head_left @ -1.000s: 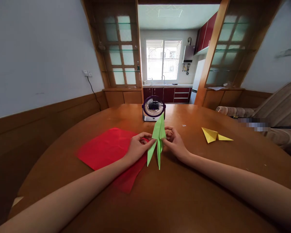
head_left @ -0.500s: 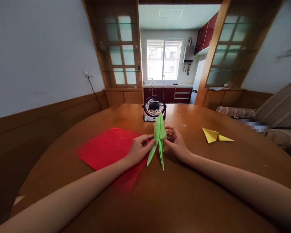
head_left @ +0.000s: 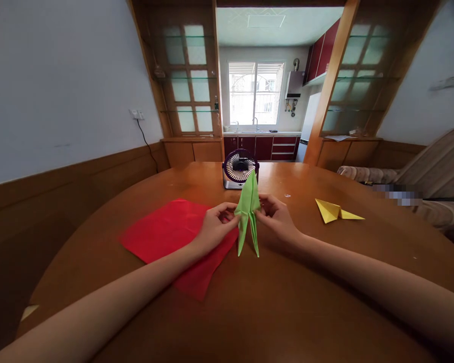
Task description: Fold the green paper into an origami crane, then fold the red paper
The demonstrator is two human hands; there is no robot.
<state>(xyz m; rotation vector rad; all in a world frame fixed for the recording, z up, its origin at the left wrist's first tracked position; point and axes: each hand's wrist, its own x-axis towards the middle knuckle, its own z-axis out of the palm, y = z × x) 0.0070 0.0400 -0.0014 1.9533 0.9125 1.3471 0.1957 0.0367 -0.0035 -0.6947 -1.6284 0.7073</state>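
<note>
**Pinching the green paper fold from both sides**

Nearest the camera, two bare forearms reach in over the counter (head_left: 272,302) and meet at the green paper (head_left: 248,212), a long, narrow folded piece held upright just above the wood. Its single tip points up and away, and two slim points hang down toward the person.

The left hand (head_left: 214,227) is closed on the left edge of the green paper at about mid-height, thumb and fingertips pressed together on the layers. The right hand (head_left: 276,217) is closed on the right edge in the same way, directly opposite.

To do this step well, I judge that both pinches should stay level with each other so the paper's centre line stays straight. Pressure ought to be light: thin folded layers crush or tear easily at the crease. Keeping the two lower points free of the wood would stop them from bending.

Left of the green paper, and partly under the left wrist, lies a flat red sheet (head_left: 170,232). Well to the right of the green paper rests a folded yellow paper (head_left: 335,210). Just beyond the green paper's top stands a small desk fan (head_left: 239,169), facing the person.
</note>
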